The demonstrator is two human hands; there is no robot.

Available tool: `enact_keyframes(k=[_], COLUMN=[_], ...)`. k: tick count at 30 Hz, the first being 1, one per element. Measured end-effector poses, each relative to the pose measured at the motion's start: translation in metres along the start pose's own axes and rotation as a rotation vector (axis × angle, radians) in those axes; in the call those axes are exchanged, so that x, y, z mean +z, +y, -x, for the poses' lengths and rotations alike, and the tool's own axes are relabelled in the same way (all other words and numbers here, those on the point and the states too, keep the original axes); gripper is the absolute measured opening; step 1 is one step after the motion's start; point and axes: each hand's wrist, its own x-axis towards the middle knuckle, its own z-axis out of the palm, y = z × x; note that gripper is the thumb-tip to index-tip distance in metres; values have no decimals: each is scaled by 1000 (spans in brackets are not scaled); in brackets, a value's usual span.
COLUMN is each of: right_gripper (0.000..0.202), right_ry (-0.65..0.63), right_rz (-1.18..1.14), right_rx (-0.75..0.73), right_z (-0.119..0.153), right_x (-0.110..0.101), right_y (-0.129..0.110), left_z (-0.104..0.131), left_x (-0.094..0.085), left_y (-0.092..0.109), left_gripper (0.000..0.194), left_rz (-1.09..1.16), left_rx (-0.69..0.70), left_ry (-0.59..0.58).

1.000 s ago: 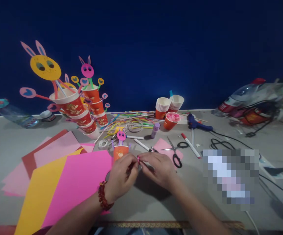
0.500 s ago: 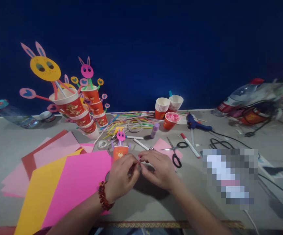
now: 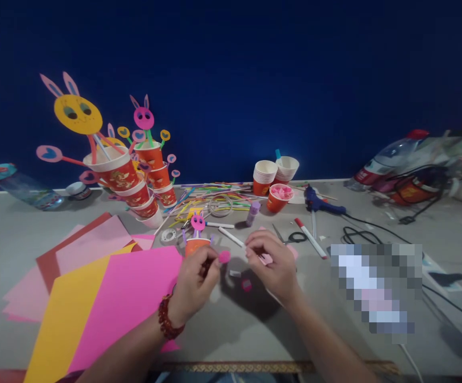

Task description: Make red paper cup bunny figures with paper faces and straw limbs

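My left hand [image 3: 197,279], with a beaded bracelet on its wrist, pinches a small bright pink paper disc [image 3: 224,257] between thumb and fingertips. To its right, my right hand [image 3: 273,266] is closed with thumb and forefinger near each other; what it holds, if anything, is too small to make out. Below and between the hands lie a small white scrap [image 3: 234,274] and another small pink round piece [image 3: 247,285] with a pale patch. Just behind my left hand stands an orange paper cup [image 3: 197,245] topped by a pink rabbit face [image 3: 198,222].
Coloured paper sheets [image 3: 135,298] spread at left, before stacked-cup rabbit figures [image 3: 113,170]. Behind the hands are a white marker [image 3: 231,236], a purple glue stick [image 3: 253,214], partly hidden scissors [image 3: 297,238] and a cup of pink pieces [image 3: 281,197]. A corded blue glue gun [image 3: 322,202] lies right.
My hands have moved apart, the right one to the right. The pink disc now shows in my left fingers. A white scrap and a pink piece are now visible on the table below.
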Motion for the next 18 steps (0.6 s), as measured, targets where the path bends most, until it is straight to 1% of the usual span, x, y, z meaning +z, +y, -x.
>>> enact_keyframes(k=[1, 2, 3, 5, 6, 8, 10, 12, 15, 18], right_gripper=[15, 17, 19, 16, 14, 20, 21, 15, 12, 17], right_ry=[22, 10, -33, -160, -209, -247, -225, -213, -237, -261], right_rz=[28, 74, 135, 258, 300, 304, 210, 35, -280, -466], right_rx=[33, 70, 106, 141, 140, 120, 118, 150, 265, 395], right_z=[-1, -2, -3, -4, -3, -2, 0, 1, 3, 4], right_x=[-2, -4, -5, -7, -7, -6, -4, -2, 1, 4], right_y=[2, 5, 8, 14, 17, 20, 17, 10, -2, -7], left_z=[0, -1, -1, -1, -2, -3, -4, -4, -4, -3], left_x=[0, 1, 2, 3, 3, 4, 4, 5, 6, 6], left_y=[0, 0, 1, 2, 2, 2, 2, 1, 1, 3], left_gripper=[20, 21, 22, 24, 25, 26, 28, 28, 29, 31], left_rz=[87, 180, 271, 424, 481, 552, 594, 625, 657, 684], left_rx=[-64, -135, -204, -314, -351, -389, -407, -421, -445, -466], left_ry=[2, -5, -18, -46, -57, -56, -57, -73, -100, -112])
